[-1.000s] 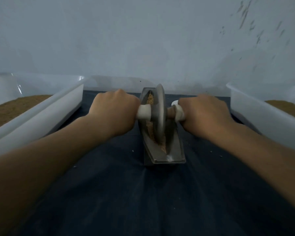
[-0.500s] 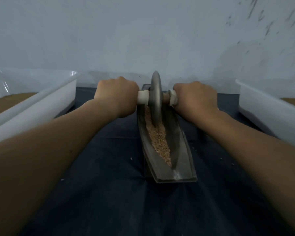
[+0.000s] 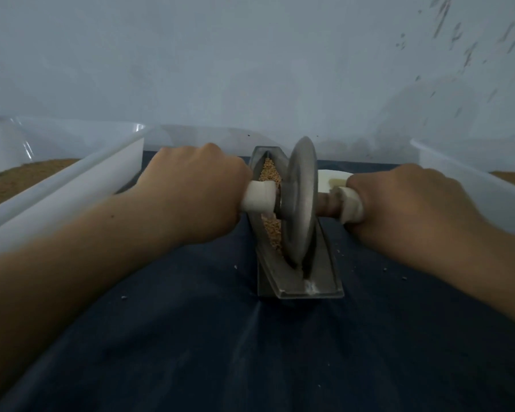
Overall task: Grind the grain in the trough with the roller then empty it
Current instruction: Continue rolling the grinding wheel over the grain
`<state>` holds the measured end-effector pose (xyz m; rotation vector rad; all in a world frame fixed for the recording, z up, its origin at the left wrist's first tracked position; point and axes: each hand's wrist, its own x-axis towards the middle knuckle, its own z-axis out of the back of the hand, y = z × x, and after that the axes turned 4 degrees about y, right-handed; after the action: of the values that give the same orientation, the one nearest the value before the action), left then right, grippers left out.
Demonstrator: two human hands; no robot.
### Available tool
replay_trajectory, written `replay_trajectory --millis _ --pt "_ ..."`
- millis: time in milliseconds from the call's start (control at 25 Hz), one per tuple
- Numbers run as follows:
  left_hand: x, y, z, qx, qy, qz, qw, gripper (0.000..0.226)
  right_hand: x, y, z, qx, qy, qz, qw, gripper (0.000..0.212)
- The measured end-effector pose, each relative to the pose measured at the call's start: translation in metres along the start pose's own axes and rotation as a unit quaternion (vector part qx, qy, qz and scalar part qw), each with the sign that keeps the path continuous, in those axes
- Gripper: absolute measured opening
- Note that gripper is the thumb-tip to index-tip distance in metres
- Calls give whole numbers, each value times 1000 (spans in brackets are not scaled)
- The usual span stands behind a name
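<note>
A grey metal boat-shaped trough stands on a dark blue cloth, its long axis running away from me. Tan grain lies in its groove. The roller, a grey metal disc on an axle with white-wrapped handles, stands upright in the groove near the trough's middle to near end. My left hand grips the left handle, and my right hand grips the right handle. The disc hides the grain under it.
A white plastic tub holding brown grain stands at the left, and a second white tub with grain stands at the right. A small white dish lies behind the right handle. Loose crumbs dot the cloth. A pale wall closes the back.
The roller went to the trough's far end half a second ago and has now come back toward me, to the middle and near part. Both hands kept their grip.
</note>
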<state>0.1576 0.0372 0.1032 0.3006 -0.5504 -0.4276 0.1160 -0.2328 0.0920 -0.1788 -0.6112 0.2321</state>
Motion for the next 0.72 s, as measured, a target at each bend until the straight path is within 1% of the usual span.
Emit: replay_trajectory --millis 80,160,240,360,440,520,560,640,680,720 --pt "15 -4 -19 12 21 41 999 9 20 5 -22 -39 22 -31 999 15" --pt "32 -6 -35 19 42 75 996 8 47 11 -47 -54 36 -62 996 17" --pt "49 -6 -41 22 51 96 994 8 70 13 -63 -31 52 -80 995 13" --pt "60 -9 -30 30 60 93 993 11 79 13 -65 8 87 -95 992 13" --pt "47 -13 -21 26 66 81 994 11 67 12 -53 3 98 -75 992 15" --pt "21 -12 -13 21 57 64 996 10 48 8 -35 -16 105 -38 994 12" --pt "10 -10 -9 23 36 50 998 9 36 6 -25 -30 92 -14 995 12" --pt "-4 -8 0 40 -13 19 999 8 20 0 -5 -56 36 35 997 23" --pt "-4 -7 3 48 -25 11 998 8 19 -2 2 -59 26 54 997 27" --pt "-1 -8 1 55 -23 10 998 8 22 -3 2 -52 46 69 995 29"
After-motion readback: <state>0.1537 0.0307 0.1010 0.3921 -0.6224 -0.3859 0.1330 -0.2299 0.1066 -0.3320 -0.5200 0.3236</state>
